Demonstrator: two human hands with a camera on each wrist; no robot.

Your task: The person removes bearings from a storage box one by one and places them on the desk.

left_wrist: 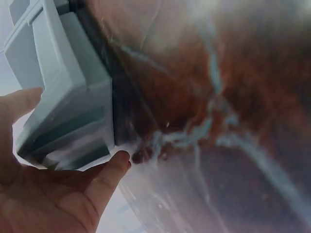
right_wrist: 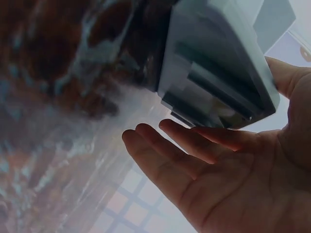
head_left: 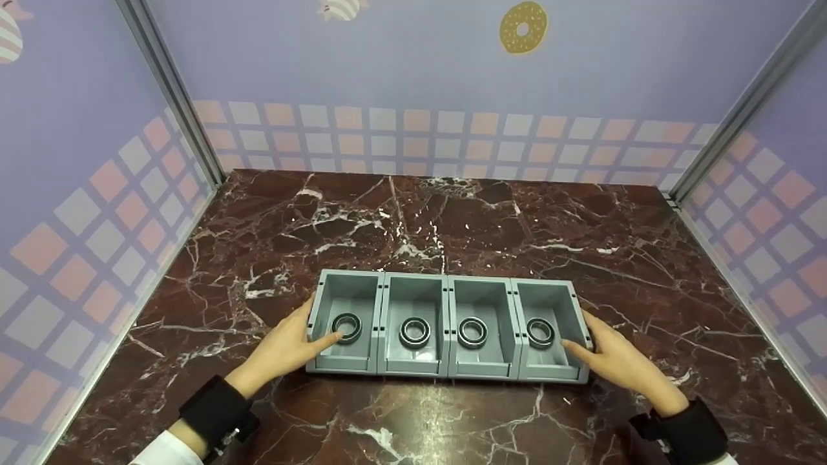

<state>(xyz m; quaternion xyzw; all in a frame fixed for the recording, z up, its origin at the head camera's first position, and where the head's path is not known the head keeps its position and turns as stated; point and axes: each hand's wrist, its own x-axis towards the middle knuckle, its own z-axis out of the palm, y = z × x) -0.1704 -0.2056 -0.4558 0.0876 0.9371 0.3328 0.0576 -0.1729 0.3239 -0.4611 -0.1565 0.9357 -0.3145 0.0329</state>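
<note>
A row of several joined grey storage bins [head_left: 413, 369] stands on the marble-patterned table. Each bin contains one ring-shaped ball bearing [head_left: 415, 332], lying flat on its floor. At the row's left end my left hand [head_left: 284, 345] grips the outer bin, thumb over the rim and fingers along the outside wall. The left wrist view has a fingertip right at the lower corner of that bin [left_wrist: 73, 126]. My right hand [head_left: 623, 358] holds the opposite end, its thumb over the rim. In the right wrist view its fingers [right_wrist: 160, 167] stretch along the outside of the bin [right_wrist: 218, 63].
Purple panels with pink and white checks [head_left: 413, 132] enclose the table [head_left: 413, 226] at the back and both sides. Metal posts [head_left: 171, 84] stand in the back corners. Black bands [head_left: 216, 413] circle both wrists.
</note>
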